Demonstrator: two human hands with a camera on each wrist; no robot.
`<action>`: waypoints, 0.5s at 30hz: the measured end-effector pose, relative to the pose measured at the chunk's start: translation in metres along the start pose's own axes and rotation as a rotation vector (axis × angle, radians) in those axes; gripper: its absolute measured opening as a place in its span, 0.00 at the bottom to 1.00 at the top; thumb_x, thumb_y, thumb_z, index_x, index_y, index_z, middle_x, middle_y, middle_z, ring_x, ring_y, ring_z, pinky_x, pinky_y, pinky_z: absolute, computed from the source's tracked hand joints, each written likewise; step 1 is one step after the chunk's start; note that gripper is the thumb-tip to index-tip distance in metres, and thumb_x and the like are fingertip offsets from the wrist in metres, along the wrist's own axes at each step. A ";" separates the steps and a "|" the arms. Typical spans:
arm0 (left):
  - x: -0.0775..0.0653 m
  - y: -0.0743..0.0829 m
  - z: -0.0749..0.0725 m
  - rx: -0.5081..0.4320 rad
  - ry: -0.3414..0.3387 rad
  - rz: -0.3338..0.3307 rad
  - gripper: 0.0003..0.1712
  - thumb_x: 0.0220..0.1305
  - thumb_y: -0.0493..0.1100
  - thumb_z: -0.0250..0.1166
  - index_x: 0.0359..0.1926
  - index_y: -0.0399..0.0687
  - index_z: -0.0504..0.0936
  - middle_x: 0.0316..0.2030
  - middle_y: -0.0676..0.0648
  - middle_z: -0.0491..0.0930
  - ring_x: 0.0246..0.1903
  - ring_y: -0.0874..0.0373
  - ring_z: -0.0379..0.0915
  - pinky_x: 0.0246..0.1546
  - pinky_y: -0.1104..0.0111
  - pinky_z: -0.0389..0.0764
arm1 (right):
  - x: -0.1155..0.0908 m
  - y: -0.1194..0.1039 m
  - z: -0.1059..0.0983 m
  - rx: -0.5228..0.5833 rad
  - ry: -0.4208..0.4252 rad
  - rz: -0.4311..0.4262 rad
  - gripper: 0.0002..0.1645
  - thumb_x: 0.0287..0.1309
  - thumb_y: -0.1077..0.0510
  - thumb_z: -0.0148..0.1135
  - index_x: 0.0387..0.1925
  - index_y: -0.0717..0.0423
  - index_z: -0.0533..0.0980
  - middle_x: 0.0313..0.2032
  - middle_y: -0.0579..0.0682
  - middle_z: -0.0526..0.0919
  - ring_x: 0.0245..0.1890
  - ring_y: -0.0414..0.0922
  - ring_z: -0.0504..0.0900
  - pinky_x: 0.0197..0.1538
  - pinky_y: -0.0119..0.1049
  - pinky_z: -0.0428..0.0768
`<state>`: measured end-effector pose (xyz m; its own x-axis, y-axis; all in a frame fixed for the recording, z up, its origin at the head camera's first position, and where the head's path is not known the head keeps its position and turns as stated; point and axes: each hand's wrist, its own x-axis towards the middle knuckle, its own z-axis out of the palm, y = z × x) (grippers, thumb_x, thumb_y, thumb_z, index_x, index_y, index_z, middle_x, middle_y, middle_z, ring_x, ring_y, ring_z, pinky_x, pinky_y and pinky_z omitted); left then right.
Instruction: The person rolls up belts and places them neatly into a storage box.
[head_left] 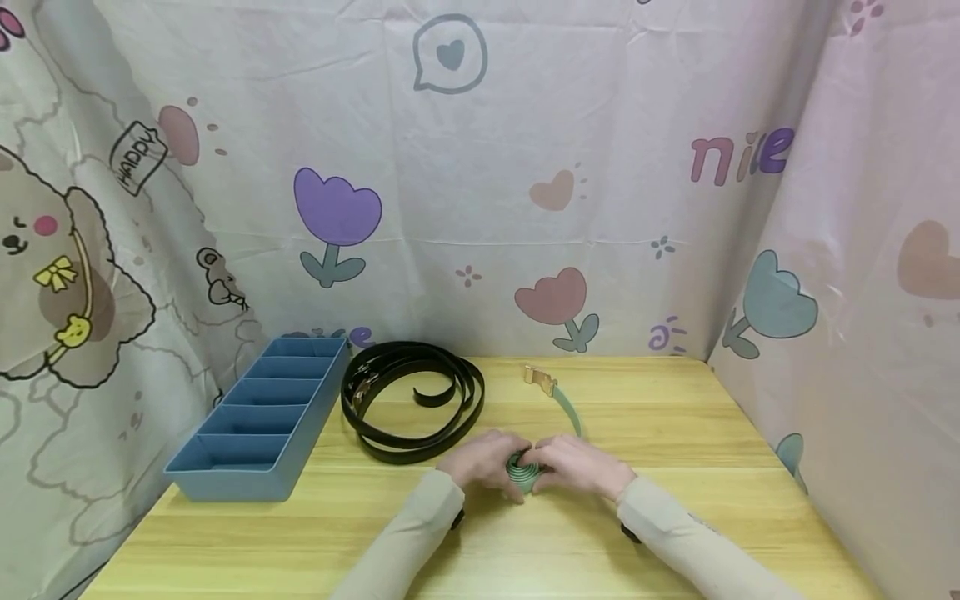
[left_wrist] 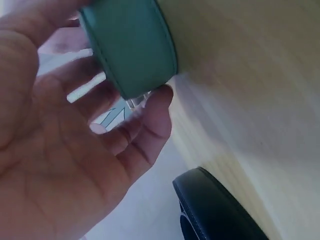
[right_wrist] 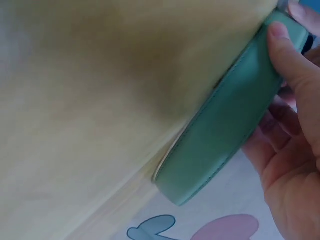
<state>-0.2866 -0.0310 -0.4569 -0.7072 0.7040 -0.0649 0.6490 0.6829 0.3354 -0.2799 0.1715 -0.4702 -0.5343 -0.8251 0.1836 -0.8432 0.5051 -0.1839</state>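
A green belt point(head_left: 523, 478) is wound into a tight coil standing on its edge near the middle of the wooden table. Its loose end curves away to the back and carries a gold buckle point(head_left: 539, 379). My left hand point(head_left: 486, 461) curls its fingers and thumb round the coil's left side. From the right, my right hand point(head_left: 587, 468) grips the same coil, thumb and fingers at its rim. In the left wrist view the stitched green band point(left_wrist: 132, 47) lies within the bent fingers. The right wrist view has the thumb pressed on the band point(right_wrist: 220, 125), which stretches off toward the backdrop.
A coiled black belt point(head_left: 420, 450) with metal fittings lies left of my hands. Farther left stands a blue organizer box point(head_left: 281, 467) divided into several compartments. A printed curtain point(head_left: 465, 167) hangs behind and along both sides of the wooden table point(head_left: 675, 417).
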 end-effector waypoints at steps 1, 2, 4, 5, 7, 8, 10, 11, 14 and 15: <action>-0.001 0.000 0.001 0.012 0.009 -0.011 0.24 0.43 0.58 0.79 0.38 0.60 0.78 0.32 0.61 0.75 0.31 0.68 0.68 0.33 0.75 0.71 | 0.001 -0.001 0.001 -0.004 0.005 -0.004 0.21 0.51 0.46 0.69 0.47 0.48 0.82 0.39 0.42 0.86 0.34 0.31 0.80 0.40 0.22 0.76; -0.001 0.000 0.001 0.020 0.020 -0.022 0.25 0.42 0.61 0.79 0.37 0.60 0.77 0.31 0.61 0.74 0.30 0.67 0.67 0.31 0.74 0.70 | 0.002 -0.001 0.002 -0.009 0.011 -0.010 0.20 0.51 0.46 0.69 0.46 0.48 0.82 0.38 0.41 0.86 0.33 0.30 0.79 0.38 0.21 0.76; -0.001 0.000 0.003 0.025 0.038 -0.041 0.26 0.42 0.64 0.78 0.36 0.60 0.77 0.30 0.60 0.74 0.29 0.66 0.66 0.29 0.74 0.69 | 0.003 -0.002 0.003 -0.015 0.015 -0.013 0.19 0.53 0.45 0.68 0.45 0.47 0.82 0.36 0.40 0.86 0.31 0.29 0.78 0.37 0.20 0.74; -0.001 0.000 0.004 0.021 0.043 -0.049 0.25 0.42 0.63 0.78 0.35 0.60 0.77 0.29 0.60 0.74 0.28 0.66 0.66 0.29 0.74 0.69 | 0.003 -0.002 0.003 -0.014 0.014 -0.012 0.18 0.54 0.46 0.68 0.46 0.47 0.81 0.36 0.40 0.86 0.31 0.29 0.78 0.37 0.20 0.74; 0.000 -0.001 0.004 -0.006 0.041 -0.055 0.22 0.43 0.58 0.79 0.36 0.61 0.78 0.31 0.62 0.75 0.30 0.67 0.67 0.31 0.74 0.70 | 0.001 -0.001 0.003 -0.010 0.011 -0.006 0.19 0.55 0.50 0.69 0.49 0.48 0.81 0.39 0.41 0.86 0.34 0.31 0.79 0.40 0.22 0.76; 0.000 -0.001 0.004 -0.021 0.039 -0.053 0.22 0.43 0.55 0.80 0.37 0.61 0.79 0.32 0.63 0.76 0.31 0.68 0.68 0.33 0.74 0.71 | 0.000 -0.001 0.003 -0.011 0.008 -0.003 0.20 0.55 0.52 0.69 0.50 0.47 0.80 0.41 0.41 0.86 0.37 0.32 0.80 0.42 0.25 0.78; 0.001 -0.001 0.002 -0.039 0.029 -0.041 0.22 0.43 0.50 0.81 0.40 0.62 0.81 0.35 0.64 0.78 0.33 0.69 0.69 0.36 0.75 0.72 | -0.002 0.001 0.001 -0.012 0.003 0.005 0.23 0.54 0.55 0.70 0.53 0.46 0.79 0.45 0.43 0.85 0.42 0.36 0.82 0.47 0.29 0.79; 0.001 -0.001 0.001 -0.049 0.020 -0.036 0.23 0.43 0.48 0.81 0.42 0.62 0.81 0.36 0.64 0.79 0.34 0.69 0.70 0.38 0.75 0.73 | -0.002 0.001 0.000 -0.016 0.002 0.008 0.25 0.53 0.56 0.71 0.55 0.45 0.79 0.47 0.43 0.84 0.45 0.37 0.82 0.50 0.32 0.79; 0.000 -0.001 -0.001 -0.054 0.000 -0.033 0.28 0.42 0.44 0.81 0.46 0.61 0.82 0.39 0.63 0.80 0.37 0.69 0.71 0.42 0.74 0.74 | -0.003 0.002 -0.001 -0.034 -0.002 0.018 0.25 0.55 0.54 0.70 0.56 0.42 0.78 0.50 0.43 0.82 0.48 0.40 0.82 0.53 0.35 0.79; 0.000 -0.001 -0.001 -0.052 -0.007 -0.039 0.29 0.42 0.44 0.81 0.48 0.60 0.81 0.40 0.63 0.80 0.38 0.68 0.71 0.43 0.74 0.73 | -0.002 0.001 -0.002 -0.036 -0.004 0.022 0.25 0.56 0.53 0.69 0.56 0.42 0.78 0.50 0.43 0.82 0.48 0.39 0.82 0.52 0.35 0.79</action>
<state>-0.2876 -0.0318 -0.4558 -0.7295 0.6786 -0.0852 0.6056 0.6988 0.3806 -0.2796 0.1742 -0.4693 -0.5524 -0.8148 0.1756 -0.8330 0.5317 -0.1533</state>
